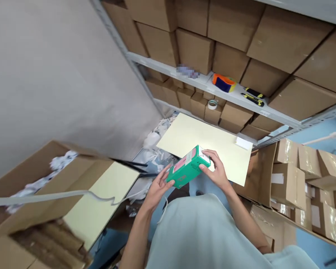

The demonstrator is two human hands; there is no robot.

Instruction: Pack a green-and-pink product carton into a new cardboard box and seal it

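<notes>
Slants the bare left forearm (136, 233) forward and inward, and angles the bare right forearm (245, 215) in from the lower right. Holds the left hand (156, 188) nearer the body, with thumb (168, 185) and fingers (162, 172) apart in a curved grip. Holds the right hand (218, 172) slightly farther forward, gripping with bent fingers and opposed thumb. Turns both palms inward.
</notes>
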